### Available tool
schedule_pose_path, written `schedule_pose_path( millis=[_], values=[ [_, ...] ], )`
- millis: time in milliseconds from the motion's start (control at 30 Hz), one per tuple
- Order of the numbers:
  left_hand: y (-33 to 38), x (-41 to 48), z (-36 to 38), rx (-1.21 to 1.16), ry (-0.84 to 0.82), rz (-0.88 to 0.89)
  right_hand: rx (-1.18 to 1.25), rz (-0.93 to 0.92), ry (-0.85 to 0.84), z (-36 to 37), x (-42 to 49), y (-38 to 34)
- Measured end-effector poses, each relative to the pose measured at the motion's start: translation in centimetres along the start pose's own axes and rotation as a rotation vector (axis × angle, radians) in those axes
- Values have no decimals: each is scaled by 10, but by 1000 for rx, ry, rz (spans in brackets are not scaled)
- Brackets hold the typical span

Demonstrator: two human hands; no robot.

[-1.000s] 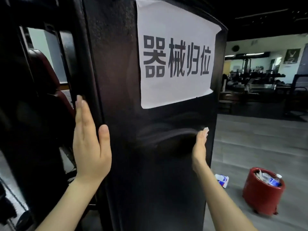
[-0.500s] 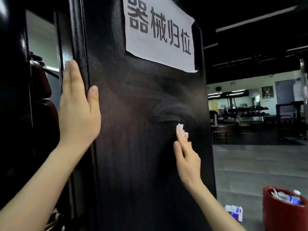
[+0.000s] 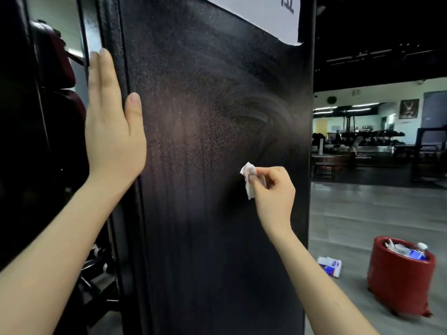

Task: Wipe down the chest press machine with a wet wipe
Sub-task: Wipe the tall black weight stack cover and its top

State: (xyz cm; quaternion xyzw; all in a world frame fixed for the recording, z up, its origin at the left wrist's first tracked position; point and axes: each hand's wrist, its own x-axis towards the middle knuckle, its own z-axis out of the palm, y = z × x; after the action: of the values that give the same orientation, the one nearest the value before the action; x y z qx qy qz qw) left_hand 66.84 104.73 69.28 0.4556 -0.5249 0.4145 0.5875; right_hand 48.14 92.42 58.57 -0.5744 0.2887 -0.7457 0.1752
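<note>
Your right grip (image 3: pixel 273 194) pinches the crumpled wet wipe (image 3: pixel 248 176) between thumb and fingertips, held at the chest press machine's black panel (image 3: pixel 205 238). Your left grip (image 3: pixel 113 131), up and to its left, lies flat with straight fingers on the panel's edge. A red bin (image 3: pixel 399 279) stands lower right.

gym, weight racks (image 3: pixel 377 136), red padded machine seat (image 3: pixel 60 68)

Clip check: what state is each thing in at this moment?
panel: upright, streaked with smears.
wipe: crumpled, against the panel.
right hand: pinching the wipe.
left hand: flat, fingers straight, on the panel's left edge.
sign: stuck on, corner lifting.
bin: upright, holding rubbish.
packet: lying on the floor.
</note>
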Motion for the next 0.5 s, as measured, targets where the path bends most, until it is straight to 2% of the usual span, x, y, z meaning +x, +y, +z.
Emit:
schedule_pose_path(
  millis=[67, 133, 233, 300, 367, 467, 500],
  values=[
    [1, -2, -2, -18, -10, -11, -171, -263, 74, 7, -5, -1],
    [0, -3, -5, -34, -23, -17, -257, -437, 62, 13, -12, 8],
    [-5, -7, -9, -54, -78, -16, -268, -402, -106, 11, -30, 19],
    [-7, -7, -9, -103, -108, -35, -230, -463, -147, 7, -28, 18],
    [-9, -7, -9, -159, -128, -58, -157, -463, -62, 10, 6, 8],
    [-12, -8, -7, -273, -169, -82, -77, -199, 196, 27, 73, -28],
    [-13, -8, -8, -321, -185, -99, -77, -220, 233, 34, 73, -38]
  ],
)
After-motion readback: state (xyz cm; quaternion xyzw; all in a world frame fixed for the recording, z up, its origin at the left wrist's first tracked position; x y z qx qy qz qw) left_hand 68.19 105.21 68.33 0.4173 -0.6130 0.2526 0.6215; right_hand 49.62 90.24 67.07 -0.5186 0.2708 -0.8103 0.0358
